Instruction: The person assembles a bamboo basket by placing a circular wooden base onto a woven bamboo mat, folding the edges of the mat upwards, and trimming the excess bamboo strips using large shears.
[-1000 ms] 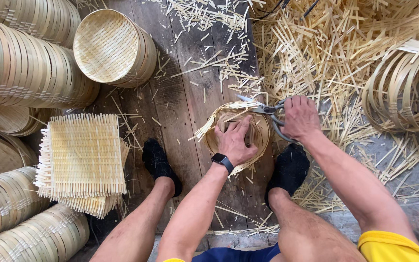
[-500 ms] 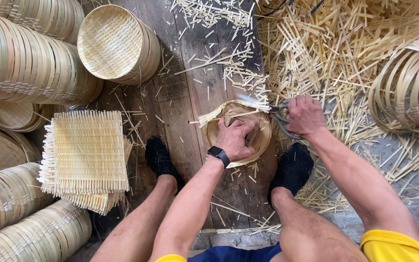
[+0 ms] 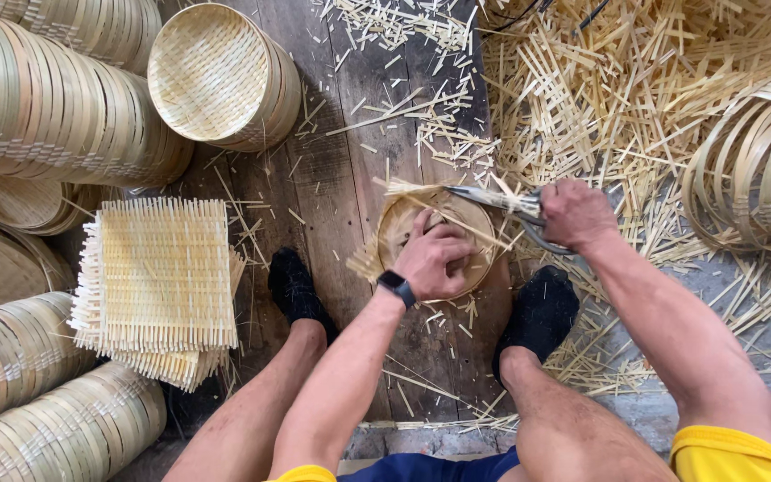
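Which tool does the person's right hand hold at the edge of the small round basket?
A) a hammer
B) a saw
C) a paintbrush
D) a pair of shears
D: the right hand grips a pair of shears, whose metal blades reach over the rim of the small round basket, while the left hand presses down inside it.
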